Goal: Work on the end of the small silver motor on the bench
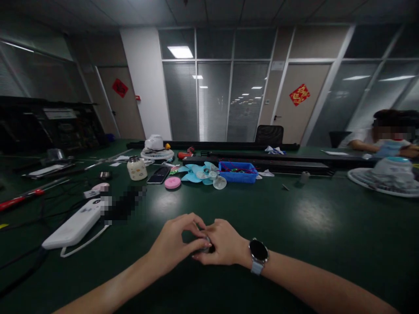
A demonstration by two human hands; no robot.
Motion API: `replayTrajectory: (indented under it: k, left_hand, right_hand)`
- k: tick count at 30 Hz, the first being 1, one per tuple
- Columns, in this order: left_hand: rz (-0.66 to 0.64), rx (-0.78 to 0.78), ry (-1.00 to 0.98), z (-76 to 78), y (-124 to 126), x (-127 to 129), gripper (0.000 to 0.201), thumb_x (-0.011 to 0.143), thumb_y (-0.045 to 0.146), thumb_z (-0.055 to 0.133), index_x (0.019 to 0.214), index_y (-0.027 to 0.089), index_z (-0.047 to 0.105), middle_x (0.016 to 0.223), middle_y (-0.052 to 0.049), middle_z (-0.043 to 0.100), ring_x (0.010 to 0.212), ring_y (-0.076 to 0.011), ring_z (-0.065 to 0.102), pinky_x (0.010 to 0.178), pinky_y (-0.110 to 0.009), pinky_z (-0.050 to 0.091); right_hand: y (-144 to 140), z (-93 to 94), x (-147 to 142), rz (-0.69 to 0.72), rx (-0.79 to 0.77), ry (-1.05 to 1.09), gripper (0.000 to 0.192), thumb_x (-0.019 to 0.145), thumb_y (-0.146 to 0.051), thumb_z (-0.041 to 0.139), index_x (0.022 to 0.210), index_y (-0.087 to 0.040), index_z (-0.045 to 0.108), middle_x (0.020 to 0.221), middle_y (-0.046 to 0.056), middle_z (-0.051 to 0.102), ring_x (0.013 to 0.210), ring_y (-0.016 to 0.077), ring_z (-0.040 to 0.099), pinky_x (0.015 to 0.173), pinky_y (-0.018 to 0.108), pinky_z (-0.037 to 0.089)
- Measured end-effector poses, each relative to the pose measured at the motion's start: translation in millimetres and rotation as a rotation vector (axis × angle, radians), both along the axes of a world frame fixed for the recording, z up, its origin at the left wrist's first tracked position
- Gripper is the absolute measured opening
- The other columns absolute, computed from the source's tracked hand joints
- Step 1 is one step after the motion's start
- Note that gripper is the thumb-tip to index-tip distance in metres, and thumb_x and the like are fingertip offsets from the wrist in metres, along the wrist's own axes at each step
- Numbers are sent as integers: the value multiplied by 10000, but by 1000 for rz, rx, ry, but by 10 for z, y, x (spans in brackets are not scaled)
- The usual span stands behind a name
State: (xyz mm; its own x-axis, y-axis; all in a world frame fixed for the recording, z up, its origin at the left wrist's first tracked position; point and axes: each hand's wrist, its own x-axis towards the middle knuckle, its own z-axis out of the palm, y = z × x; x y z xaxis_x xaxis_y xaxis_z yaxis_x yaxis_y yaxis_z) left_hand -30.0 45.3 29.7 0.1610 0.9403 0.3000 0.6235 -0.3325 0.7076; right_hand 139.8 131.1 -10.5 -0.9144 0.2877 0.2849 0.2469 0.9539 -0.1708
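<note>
My left hand [175,242] and my right hand [222,244] meet over the dark green table [294,226], near its front edge. Together they pinch a small dark and silvery part [206,246], mostly hidden by the fingers. My right wrist carries a round black watch [258,252] on a grey strap. Both forearms rest low over the table.
A white power bank [73,226] with a cable lies at the left. Farther back are a cream bottle [137,168], a phone [158,175], a pink disc [172,182], light blue fan blades [203,173], a blue tray [238,171] and a white fan [157,148]. Another person [386,135] sits at the far right.
</note>
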Motion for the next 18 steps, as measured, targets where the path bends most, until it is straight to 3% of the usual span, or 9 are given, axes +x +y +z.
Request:
replayTrajectory:
  k: [7,11,14,18]
  left_hand:
    - [7,-13,-44,16,14,42,95,740,227,762,775,218,674,834,8,719,780,-147,684,712,-241,521]
    - [23,-45,-141,-38,118,106,140,670,130,759,742,192,656,747,14,711,708,-143,673,678,-238,507]
    - [-4,11,-222,-118,204,157,181,620,41,709,718,177,638,727,11,705,705,-147,664,685,-238,494]
    - [-36,113,-320,-172,303,162,193,562,20,678,630,174,585,679,3,681,653,-149,637,627,-235,472]
  right_hand:
    - [69,-44,34,0,-152,-56,429,798,-664,535,814,-242,611,711,10,673,631,175,596,657,330,322]
    - [7,-216,45,-102,-252,-51,265,754,-492,609,793,-231,585,731,3,673,698,178,619,704,316,359]
    - [-20,-327,45,-212,-212,-17,207,633,-361,635,715,-190,553,669,8,622,659,186,588,730,319,392]
    - [20,-328,64,-239,-237,22,318,533,-399,696,728,-179,575,720,26,622,728,219,582,836,376,409]
